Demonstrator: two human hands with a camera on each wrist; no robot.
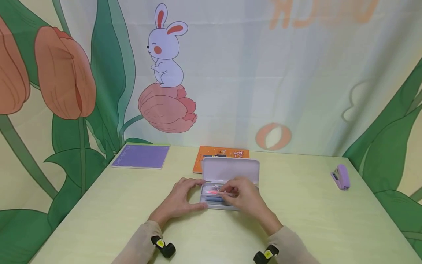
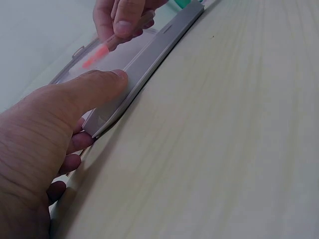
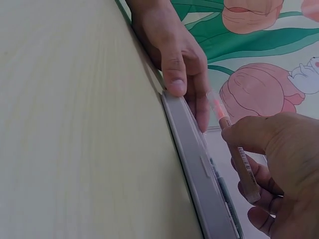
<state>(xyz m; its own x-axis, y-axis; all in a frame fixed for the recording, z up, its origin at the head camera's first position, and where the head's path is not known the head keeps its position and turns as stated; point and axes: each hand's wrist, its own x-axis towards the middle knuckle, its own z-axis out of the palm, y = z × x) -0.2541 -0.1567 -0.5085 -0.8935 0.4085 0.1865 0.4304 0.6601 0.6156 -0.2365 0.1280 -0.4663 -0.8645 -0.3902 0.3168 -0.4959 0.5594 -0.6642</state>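
Note:
An open pencil case (image 1: 230, 170) sits on the table, its pale lid raised at the back. My left hand (image 1: 179, 198) grips the case's left end, thumb on the front rim and index finger toward the back corner. Over the tray, my right hand (image 1: 247, 198) pinches a slim pen (image 3: 241, 167) between thumb and fingers. A clear cap covers the pen's bright pink-red end, which points left; a barcode shows on its barrel. Beneath it, a blue item (image 1: 213, 199) lies lengthwise in the tray. My right hand hides the tray's right part.
Behind the case lies an orange book (image 1: 197, 161), partly covered by the lid. A purple notebook (image 1: 141, 156) lies at the back left, and a purple stapler (image 1: 343, 177) stands at the far right. A printed curtain (image 1: 227, 73) hangs along the table's back edge.

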